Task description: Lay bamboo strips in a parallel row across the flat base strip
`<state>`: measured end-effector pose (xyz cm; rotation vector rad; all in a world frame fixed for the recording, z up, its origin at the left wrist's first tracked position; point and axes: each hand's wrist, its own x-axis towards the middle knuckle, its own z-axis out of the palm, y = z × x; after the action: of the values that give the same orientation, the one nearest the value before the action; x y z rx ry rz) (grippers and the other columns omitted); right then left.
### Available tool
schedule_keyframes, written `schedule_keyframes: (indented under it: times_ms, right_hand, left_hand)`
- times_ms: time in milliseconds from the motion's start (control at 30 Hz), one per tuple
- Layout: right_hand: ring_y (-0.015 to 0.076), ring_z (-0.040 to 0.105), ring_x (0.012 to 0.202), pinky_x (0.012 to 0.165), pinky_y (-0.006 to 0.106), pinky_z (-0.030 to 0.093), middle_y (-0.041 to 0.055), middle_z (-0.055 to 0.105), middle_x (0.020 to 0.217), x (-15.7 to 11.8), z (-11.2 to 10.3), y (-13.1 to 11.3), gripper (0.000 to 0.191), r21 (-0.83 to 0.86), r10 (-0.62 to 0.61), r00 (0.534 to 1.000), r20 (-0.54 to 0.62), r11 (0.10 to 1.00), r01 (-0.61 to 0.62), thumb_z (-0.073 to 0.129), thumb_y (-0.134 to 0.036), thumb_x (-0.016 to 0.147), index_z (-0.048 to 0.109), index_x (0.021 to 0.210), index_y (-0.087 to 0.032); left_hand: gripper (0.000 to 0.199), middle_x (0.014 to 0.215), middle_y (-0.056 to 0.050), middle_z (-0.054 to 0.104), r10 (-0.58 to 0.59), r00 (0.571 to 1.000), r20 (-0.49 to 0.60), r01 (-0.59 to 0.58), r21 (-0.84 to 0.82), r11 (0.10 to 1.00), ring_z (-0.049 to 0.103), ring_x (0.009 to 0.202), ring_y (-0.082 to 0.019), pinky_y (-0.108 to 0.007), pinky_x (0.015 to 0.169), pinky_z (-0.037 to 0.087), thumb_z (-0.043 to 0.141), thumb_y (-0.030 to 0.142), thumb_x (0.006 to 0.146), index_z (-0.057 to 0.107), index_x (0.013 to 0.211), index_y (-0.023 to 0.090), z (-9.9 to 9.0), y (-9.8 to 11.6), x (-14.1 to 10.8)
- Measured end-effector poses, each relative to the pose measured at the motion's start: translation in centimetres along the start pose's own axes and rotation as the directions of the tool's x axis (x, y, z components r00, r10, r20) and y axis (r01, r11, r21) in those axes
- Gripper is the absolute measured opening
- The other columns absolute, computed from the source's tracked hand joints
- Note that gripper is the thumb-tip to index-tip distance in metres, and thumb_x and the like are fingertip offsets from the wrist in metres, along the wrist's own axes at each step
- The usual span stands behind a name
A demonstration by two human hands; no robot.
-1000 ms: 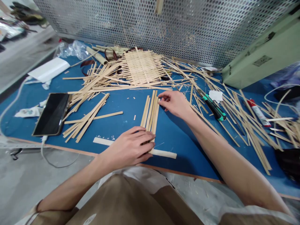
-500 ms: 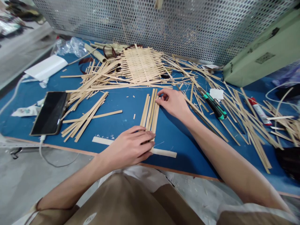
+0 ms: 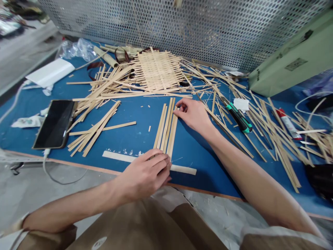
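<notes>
Several thin bamboo strips (image 3: 164,130) lie side by side, running away from me, over the middle of the blue table. Their near ends meet a wider pale strip (image 3: 183,169) that lies crosswise near the front edge. My left hand (image 3: 149,172) rests over those near ends with its fingers bent close together, hiding the crossing. At the far end of the rightmost strip, my right hand (image 3: 191,113) has thumb and forefinger closed on it. Behind them sits a woven bamboo mat (image 3: 158,71).
Loose strips (image 3: 96,132) lie left, and more (image 3: 278,139) at right. A phone (image 3: 54,124) with a cable is at left. A green cutter (image 3: 237,116), a red-and-white tube (image 3: 288,124) and a green box (image 3: 288,55) are right. A perforated metal screen (image 3: 156,24) stands behind.
My left hand has slid slightly down toward the front edge, uncovering more of the strips and the crosswise strip, and its fingers are bent more. My right hand has barely moved.
</notes>
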<state>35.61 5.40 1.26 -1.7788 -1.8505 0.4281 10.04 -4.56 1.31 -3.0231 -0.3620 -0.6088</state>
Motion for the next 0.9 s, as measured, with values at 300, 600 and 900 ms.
schedule_keyframes:
  times_ms: [300,600,900]
  right_hand:
    - [0.0149,0.060,0.069,0.071,0.028,0.042,-0.0017,0.066,0.075,-0.1,0.1,0.3,0.012,0.003,-0.020,1.000,0.000,1.000,0.020,0.074,-0.026,0.088,0.072,0.097,-0.018]
    - [0.0185,0.063,0.072,0.076,0.031,0.045,0.0001,0.068,0.077,-0.3,0.4,-0.3,0.016,-0.022,-0.015,1.000,-0.020,1.000,0.015,0.069,-0.023,0.091,0.071,0.105,-0.018]
    - [0.0228,0.069,0.079,0.076,0.034,0.046,0.0033,0.076,0.085,-2.3,-10.8,1.9,0.015,-0.343,-0.028,0.964,-0.263,0.937,-0.067,0.061,-0.019,0.093,0.076,0.093,-0.023]
  left_hand:
    - [0.036,0.126,-0.014,0.078,-0.064,0.998,-0.027,0.060,-0.124,0.990,0.072,0.117,-0.028,-0.046,0.113,0.055,0.054,0.030,0.102,0.072,0.123,0.008,0.2,0.5,-0.9]
    - [0.044,0.151,-0.014,0.062,-0.095,0.995,0.030,0.098,-0.125,0.987,0.061,0.139,-0.029,-0.047,0.120,0.050,0.052,0.033,0.104,0.063,0.140,0.009,0.2,0.7,-0.6]
    - [0.068,0.169,-0.016,0.037,-0.092,0.986,0.141,0.109,-0.117,0.987,0.038,0.157,-0.030,-0.046,0.126,0.043,0.047,0.048,0.106,0.041,0.160,0.007,2.2,0.8,0.0]
